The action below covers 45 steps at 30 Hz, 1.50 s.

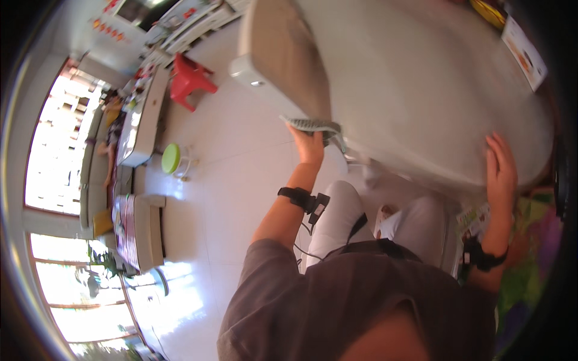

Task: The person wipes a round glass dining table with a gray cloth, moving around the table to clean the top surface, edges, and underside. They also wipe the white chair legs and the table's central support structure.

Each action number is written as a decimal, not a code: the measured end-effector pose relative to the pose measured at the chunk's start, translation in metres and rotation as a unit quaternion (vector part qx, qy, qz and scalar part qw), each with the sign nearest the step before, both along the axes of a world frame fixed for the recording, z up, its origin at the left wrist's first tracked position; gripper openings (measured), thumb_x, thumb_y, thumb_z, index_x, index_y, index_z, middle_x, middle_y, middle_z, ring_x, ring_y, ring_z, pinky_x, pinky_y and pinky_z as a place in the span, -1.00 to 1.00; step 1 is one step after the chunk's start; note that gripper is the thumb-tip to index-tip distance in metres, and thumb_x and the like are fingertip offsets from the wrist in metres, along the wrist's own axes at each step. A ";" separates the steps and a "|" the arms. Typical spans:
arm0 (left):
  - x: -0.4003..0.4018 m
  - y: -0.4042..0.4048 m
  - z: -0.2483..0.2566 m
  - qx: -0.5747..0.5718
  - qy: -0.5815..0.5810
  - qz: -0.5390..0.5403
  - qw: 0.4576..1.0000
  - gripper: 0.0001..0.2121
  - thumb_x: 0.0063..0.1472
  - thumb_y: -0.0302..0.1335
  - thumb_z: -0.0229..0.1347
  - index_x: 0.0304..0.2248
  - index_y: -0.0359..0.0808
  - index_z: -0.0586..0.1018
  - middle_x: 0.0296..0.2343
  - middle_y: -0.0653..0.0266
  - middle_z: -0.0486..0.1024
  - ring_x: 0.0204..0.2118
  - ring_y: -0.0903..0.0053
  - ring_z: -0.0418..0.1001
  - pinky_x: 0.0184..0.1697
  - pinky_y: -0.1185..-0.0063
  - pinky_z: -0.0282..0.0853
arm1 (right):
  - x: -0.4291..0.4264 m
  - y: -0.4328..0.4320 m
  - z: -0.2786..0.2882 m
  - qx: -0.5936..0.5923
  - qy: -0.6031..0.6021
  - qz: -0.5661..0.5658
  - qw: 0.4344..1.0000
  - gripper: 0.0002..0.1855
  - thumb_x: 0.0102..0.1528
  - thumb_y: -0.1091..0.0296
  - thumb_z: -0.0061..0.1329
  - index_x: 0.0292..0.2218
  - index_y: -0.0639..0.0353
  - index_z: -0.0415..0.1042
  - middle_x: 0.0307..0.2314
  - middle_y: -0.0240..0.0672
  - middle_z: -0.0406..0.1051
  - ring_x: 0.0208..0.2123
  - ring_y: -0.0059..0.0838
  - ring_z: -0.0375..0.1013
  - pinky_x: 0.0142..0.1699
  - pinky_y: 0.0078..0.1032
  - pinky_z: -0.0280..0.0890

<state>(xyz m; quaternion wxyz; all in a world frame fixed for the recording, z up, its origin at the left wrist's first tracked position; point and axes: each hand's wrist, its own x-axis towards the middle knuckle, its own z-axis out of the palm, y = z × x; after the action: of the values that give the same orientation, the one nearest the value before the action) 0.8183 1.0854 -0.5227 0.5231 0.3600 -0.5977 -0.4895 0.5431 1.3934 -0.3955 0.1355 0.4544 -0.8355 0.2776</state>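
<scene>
In the head view I sit before a large pale table surface (433,99), blurred in part, which looks like a cover over a table. My left hand (309,142) is at its near left edge, closed around a grey-green textured cloth (314,125). Just beyond that hand is a wooden panel with a white rounded frame (271,92). My right hand (501,164) lies at the near right part of the pale surface, its fingers extended and nothing seen in them. Each of my wrists wears a black strap with a small device.
A printed white card (524,52) and a yellow item (487,12) lie at the far right. Leftward stand a red plastic stool (189,81), a green-topped stool (170,159) and a long low table (140,122). Another person is on the sofa (92,162).
</scene>
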 end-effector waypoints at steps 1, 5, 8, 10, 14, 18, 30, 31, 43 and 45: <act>0.004 -0.011 0.011 -0.103 -0.050 0.046 0.992 -0.18 0.03 -0.55 0.06 0.14 -0.46 -0.27 0.06 -0.10 -0.01 0.13 0.19 -0.01 0.18 0.38 -0.12 | 0.000 0.000 -0.004 -0.015 -0.008 0.010 1.000 -0.74 0.13 0.38 -0.14 -0.15 0.23 0.41 -0.08 -0.20 0.34 0.00 -0.26 0.29 0.08 -0.42 0.13; -0.004 -0.029 0.103 -0.232 -0.023 0.096 0.968 -0.19 -0.02 -0.58 0.08 0.12 -0.49 -0.19 0.00 -0.09 0.05 0.12 0.19 -0.01 0.18 0.40 -0.15 | 0.004 0.003 -0.002 -0.023 -0.018 -0.003 1.000 -0.74 0.13 0.37 -0.15 -0.15 0.23 0.41 -0.07 -0.21 0.33 0.00 -0.25 0.28 0.09 -0.42 0.13; 0.009 -0.040 0.151 -0.294 -0.026 0.156 0.943 -0.28 -0.06 -0.58 0.08 0.08 -0.49 -0.02 -0.07 -0.08 0.12 0.03 0.24 0.11 0.13 0.42 -0.03 | 0.004 0.002 -0.002 -0.009 -0.010 0.003 1.000 -0.75 0.13 0.38 -0.15 -0.16 0.22 0.42 -0.08 -0.21 0.33 -0.01 -0.24 0.29 0.09 -0.42 0.13; 0.019 -0.049 0.180 -0.295 -0.008 0.145 0.944 -0.51 -0.07 -0.57 0.08 -0.09 -0.43 0.26 -0.24 0.05 0.31 -0.15 0.31 0.29 -0.03 0.43 0.17 | 0.004 0.001 0.000 -0.005 -0.001 0.007 1.000 -0.76 0.13 0.38 -0.15 -0.17 0.22 0.42 -0.09 -0.19 0.34 -0.02 -0.22 0.29 0.08 -0.41 0.14; 0.028 -0.055 0.223 -0.385 -0.229 0.158 0.880 -0.79 -0.05 -0.50 0.06 -0.37 -0.42 0.49 -0.37 -0.04 0.43 -0.27 0.06 0.35 -0.15 0.37 0.26 | 0.013 0.000 0.010 -0.032 0.019 0.009 0.999 -0.77 0.09 0.38 -0.11 -0.20 0.22 0.43 -0.15 -0.17 0.38 -0.05 -0.18 0.32 0.05 -0.37 0.17; 0.015 -0.037 0.233 -0.430 -0.282 0.142 0.846 -0.80 0.05 -0.44 0.04 -0.35 -0.37 0.53 -0.41 0.03 0.51 -0.45 0.24 0.47 -0.33 0.44 0.34 | 0.012 0.003 0.011 -0.053 0.047 0.013 0.997 -0.79 0.02 0.39 -0.05 -0.25 0.20 0.45 -0.19 -0.18 0.41 -0.10 -0.15 0.35 0.02 -0.34 0.20; -0.120 0.093 0.198 -0.127 -0.115 -0.431 0.886 -0.63 0.14 -0.52 0.04 -0.08 -0.50 0.31 -0.18 0.02 0.39 -0.06 0.33 0.31 0.00 0.46 0.20 | 0.009 0.008 0.012 -0.118 -0.023 0.015 0.993 -0.50 0.05 0.21 -0.04 0.01 0.14 0.23 -0.03 -0.08 0.23 0.06 -0.09 0.16 0.10 -0.27 0.10; -0.121 0.098 0.193 -0.191 -0.183 -0.415 0.871 -0.60 0.16 -0.49 0.03 -0.04 -0.50 0.28 -0.12 0.03 0.35 -0.03 0.34 0.29 0.02 0.47 0.18 | 0.010 0.010 0.018 -0.148 -0.027 0.034 0.988 -0.44 0.06 0.18 -0.05 0.06 0.13 0.16 0.02 -0.05 0.16 0.09 -0.07 0.11 0.12 -0.25 0.07; -0.108 0.103 0.143 -0.241 -0.238 -0.298 0.892 -0.52 0.20 -0.40 -0.04 0.02 -0.55 0.17 0.02 -0.22 0.15 0.13 -0.03 0.03 0.17 0.27 -0.05 | 0.032 -0.063 0.018 0.120 0.086 0.267 0.952 -0.56 0.12 0.18 -0.21 0.03 0.04 0.24 0.03 -0.29 0.20 0.13 -0.21 0.06 0.13 -0.19 0.00; -0.105 0.101 0.142 -0.243 -0.243 -0.280 0.896 -0.51 0.20 -0.40 -0.03 0.02 -0.56 0.17 0.02 -0.20 0.16 0.14 -0.01 0.03 0.17 0.27 -0.05 | 0.010 -0.062 0.020 0.139 0.057 0.262 0.953 -0.60 0.09 0.26 -0.18 -0.02 0.09 0.28 -0.05 -0.24 0.26 0.04 -0.18 0.15 0.08 -0.21 0.08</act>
<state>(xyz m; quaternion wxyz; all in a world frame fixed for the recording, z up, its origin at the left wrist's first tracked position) 0.7137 1.1860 -0.3811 0.2745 0.1469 -0.8826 -0.3523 0.5534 1.3316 -0.3758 0.0407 0.6871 -0.7081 0.1577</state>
